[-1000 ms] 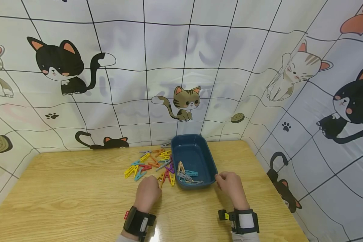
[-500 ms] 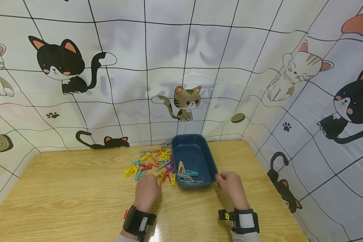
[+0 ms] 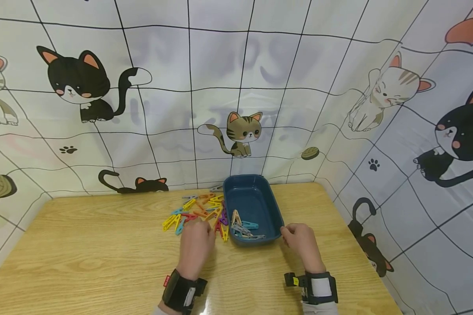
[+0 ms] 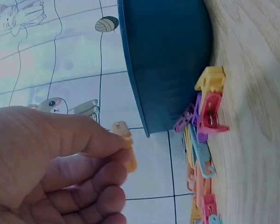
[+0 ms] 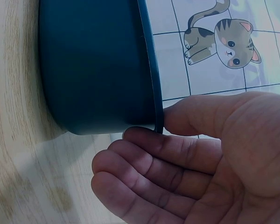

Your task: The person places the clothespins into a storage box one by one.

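My left hand pinches an orange-yellow clothespin between thumb and index finger. It is raised above the table, just left of the dark blue plastic basin. Below and beyond that hand lies a loose pile of clothespins in yellow, orange, red, blue and purple. Several more clothespins, beige, blue and grey, lie inside the basin at its near end. My right hand grips the basin's near right corner, thumb on the rim and index finger under it, as the right wrist view shows.
The wooden table runs up to a white cloth wall printed with cats and grid lines. Against the basin's left side in the left wrist view stand a yellow clothespin and a red clothespin.
My left hand has lifted the orange-yellow clothespin from the near edge of the pile and shifted slightly up and right. The right hand and the basin have stayed in place.
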The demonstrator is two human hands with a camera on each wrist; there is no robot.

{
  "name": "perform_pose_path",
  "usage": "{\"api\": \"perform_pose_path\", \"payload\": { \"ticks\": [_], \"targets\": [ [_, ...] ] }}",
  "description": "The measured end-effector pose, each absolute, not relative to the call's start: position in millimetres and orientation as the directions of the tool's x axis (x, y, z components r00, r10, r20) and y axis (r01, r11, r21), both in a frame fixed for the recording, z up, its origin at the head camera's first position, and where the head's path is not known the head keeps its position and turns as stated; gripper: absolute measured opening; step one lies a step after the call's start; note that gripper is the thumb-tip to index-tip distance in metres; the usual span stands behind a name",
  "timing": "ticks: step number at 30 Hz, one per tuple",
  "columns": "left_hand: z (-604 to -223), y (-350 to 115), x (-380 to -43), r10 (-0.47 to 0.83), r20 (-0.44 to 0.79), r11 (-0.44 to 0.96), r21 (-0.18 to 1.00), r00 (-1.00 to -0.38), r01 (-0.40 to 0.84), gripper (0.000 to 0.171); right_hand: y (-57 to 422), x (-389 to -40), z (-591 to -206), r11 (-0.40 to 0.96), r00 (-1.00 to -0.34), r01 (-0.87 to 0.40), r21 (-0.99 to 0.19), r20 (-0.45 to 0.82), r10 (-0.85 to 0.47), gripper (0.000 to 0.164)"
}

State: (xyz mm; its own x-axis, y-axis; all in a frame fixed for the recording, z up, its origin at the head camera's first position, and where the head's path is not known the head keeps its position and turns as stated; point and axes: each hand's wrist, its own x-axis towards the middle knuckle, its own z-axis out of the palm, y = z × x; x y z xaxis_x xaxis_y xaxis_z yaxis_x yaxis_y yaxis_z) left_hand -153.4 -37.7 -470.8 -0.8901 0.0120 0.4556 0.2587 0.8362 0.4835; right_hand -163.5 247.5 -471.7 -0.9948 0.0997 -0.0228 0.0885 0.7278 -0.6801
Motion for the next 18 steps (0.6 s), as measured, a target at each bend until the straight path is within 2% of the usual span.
{"api": "perform_pose_path", "payload": {
  "ticks": [5, 12, 18],
  "targets": [
    [-469.9, -29.2, -154.9, 0.062, 0.535, 0.829, 0.442, -0.843, 0.342, 0.034, 247.9, -164.1, -472.2, 0.729, -0.995, 0.086, -0.679, -0.022, 0.096, 0.027],
    [-470.1, -12.3, -150.9, 0.119, 0.579, 0.812, 0.411, -0.807, 0.414, 0.013, 248.0, -164.6, -472.6, 0.73, -0.996, 0.081, -0.679, -0.021, 0.092, 0.027],
    [-471.9, -2.7, -149.2, 0.182, 0.621, 0.786, 0.375, -0.763, 0.492, 0.015, 247.5, -164.0, -471.8, 0.729, -0.996, 0.077, -0.681, -0.013, 0.093, 0.027]
  ]
}}
